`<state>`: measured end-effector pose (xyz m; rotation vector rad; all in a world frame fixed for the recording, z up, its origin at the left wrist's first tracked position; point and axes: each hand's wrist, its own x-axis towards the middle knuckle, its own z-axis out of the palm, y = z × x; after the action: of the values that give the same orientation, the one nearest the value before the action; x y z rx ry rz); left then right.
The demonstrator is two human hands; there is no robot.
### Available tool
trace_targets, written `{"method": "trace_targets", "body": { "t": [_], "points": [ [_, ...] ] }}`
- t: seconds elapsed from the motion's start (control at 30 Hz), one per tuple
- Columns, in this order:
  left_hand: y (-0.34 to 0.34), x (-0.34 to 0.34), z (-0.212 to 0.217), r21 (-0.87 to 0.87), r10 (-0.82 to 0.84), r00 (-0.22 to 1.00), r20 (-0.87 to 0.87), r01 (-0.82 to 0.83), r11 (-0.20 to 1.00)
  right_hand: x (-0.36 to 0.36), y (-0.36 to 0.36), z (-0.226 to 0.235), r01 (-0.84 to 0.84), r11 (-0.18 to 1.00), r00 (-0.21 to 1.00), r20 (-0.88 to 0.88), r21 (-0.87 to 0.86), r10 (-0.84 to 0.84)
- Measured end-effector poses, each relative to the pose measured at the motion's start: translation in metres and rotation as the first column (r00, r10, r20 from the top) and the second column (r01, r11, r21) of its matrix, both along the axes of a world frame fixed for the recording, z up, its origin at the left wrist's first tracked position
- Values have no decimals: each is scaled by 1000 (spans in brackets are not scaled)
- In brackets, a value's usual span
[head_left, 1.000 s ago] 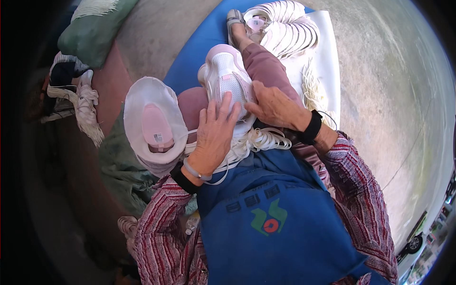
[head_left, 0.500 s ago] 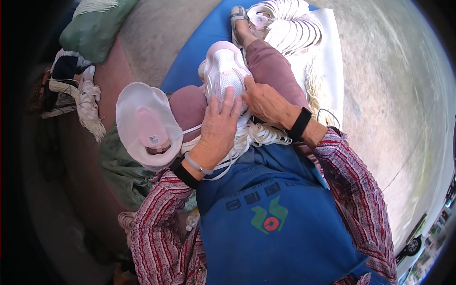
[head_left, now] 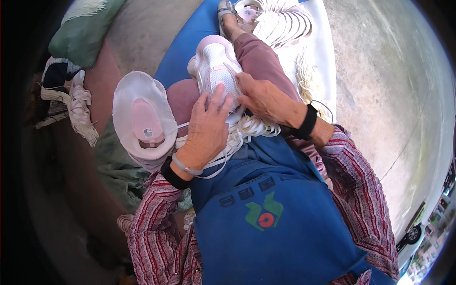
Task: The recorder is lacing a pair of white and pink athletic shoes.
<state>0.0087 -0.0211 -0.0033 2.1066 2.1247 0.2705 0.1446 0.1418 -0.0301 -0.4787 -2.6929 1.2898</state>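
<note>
A white and pink sneaker upper [head_left: 216, 59] with a mesh tongue area lies across my lap, toe pointing away. My left hand [head_left: 209, 123] rests on its near part, fingers stretched out over the mesh. At its right edge, my right hand [head_left: 268, 100] has thumb and bent fingers closed on the material; the exact grip is partly hidden. Loops of white shoelace [head_left: 256, 128] bunch under my wrists, and strands run below my left hand. Left of my knee sits another white upper [head_left: 121, 107], its opening showing a pink insole-shaped piece [head_left: 145, 121] with a small label.
Several white uppers [head_left: 285, 26] are stacked at the far end, by my shoe [head_left: 226, 12], on a white sheet [head_left: 327, 57]. Cream laces [head_left: 304, 71] lie along that sheet. Green sacks [head_left: 85, 33] and more laces [head_left: 80, 109] are at the left. A blue apron [head_left: 280, 204] covers my lap.
The whole view has shifted slightly, moving the scene a little left and up. Both hands stay on the same upper; the right fingers have bent a bit at its edge.
</note>
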Motion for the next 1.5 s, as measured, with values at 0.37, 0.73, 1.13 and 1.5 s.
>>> {"method": "trace_targets", "body": {
  "t": [0.37, 0.73, 1.13, 1.5],
  "points": [
    [-8, 22, 30, -65, 100, 860, 500, -78, 995, 55, -33, 15, -177, 945, 984, 85, 275, 160],
    [7, 70, 29, -135, -92, 868, 489, 180, 974, 152, 33, 50, 111, 955, 992, 83, -276, -92],
    [48, 98, 8, 40, -202, 909, 364, 201, 979, 173, 8, 31, 388, 860, 919, 62, -331, -390],
    [46, 104, 0, 87, -171, 925, 339, 151, 985, 167, 1, 22, 345, 932, 934, -57, -108, -352]
  ]
}}
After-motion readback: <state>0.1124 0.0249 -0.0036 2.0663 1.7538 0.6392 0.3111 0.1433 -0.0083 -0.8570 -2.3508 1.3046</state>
